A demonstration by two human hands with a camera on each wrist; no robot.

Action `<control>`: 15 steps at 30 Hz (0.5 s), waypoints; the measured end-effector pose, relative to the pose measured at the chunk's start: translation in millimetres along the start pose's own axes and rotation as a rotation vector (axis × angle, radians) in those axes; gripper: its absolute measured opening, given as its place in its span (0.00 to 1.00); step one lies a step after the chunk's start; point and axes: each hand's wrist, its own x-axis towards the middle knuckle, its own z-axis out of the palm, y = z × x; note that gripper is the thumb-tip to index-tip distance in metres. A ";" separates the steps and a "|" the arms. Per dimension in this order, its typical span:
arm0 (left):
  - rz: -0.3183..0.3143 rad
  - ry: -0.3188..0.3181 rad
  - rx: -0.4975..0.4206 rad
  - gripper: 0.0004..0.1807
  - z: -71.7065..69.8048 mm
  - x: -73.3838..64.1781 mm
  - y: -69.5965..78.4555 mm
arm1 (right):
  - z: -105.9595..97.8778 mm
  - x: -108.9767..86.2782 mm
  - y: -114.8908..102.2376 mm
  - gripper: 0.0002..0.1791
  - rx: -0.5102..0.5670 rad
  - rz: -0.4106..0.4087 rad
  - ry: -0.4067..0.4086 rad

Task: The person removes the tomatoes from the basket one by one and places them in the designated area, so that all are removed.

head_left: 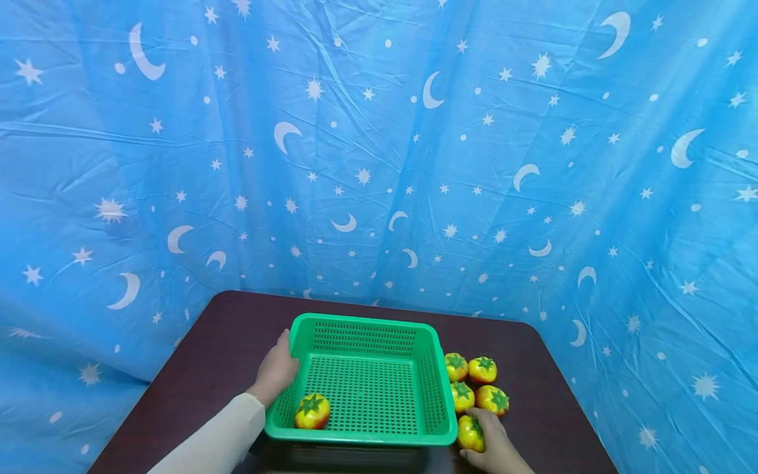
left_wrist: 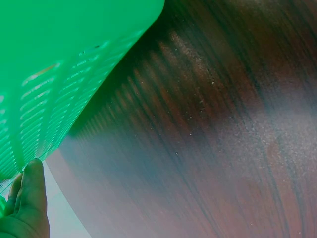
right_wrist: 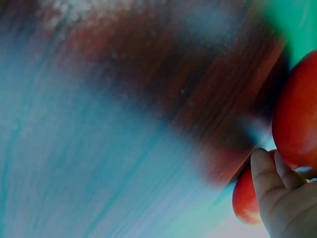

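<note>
A green plastic basket with slotted walls stands on the table. One yellow-and-red tomato with a green leafy top lies in its near left corner. My left hand grips the basket's left side, thumb over the rim; in the left wrist view its fingers are against the slotted wall. Just right of the basket, my right hand holds the nearest tomato between thumb and fingers. That tomato looks large and red in the right wrist view, close by the fingers.
Several more tomatoes sit in a cluster along the basket's right side, beyond my right hand. The dark brown table has rounded far corners. A blue curtain with white moons and stars hangs behind and at both sides.
</note>
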 end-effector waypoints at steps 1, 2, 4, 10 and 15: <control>-0.001 -0.002 -0.002 0.40 0.2 0.1 -0.6 | 0.2 -0.2 0.2 0.40 0.003 -0.003 -0.001; -0.001 -0.002 -0.003 0.40 0.4 0.1 -1.2 | 0.4 -0.4 0.2 0.40 0.005 -0.005 -0.002; -0.001 -0.002 -0.005 0.40 0.5 -0.2 -1.5 | 1.1 -0.4 0.5 0.40 0.005 -0.012 -0.002; -0.004 -0.002 -0.007 0.40 0.1 -0.5 -0.6 | 0.8 0.2 0.0 0.41 0.015 0.003 -0.015; -0.005 0.000 -0.006 0.40 0.2 0.4 -0.1 | 0.4 0.2 0.0 0.42 0.016 0.017 -0.022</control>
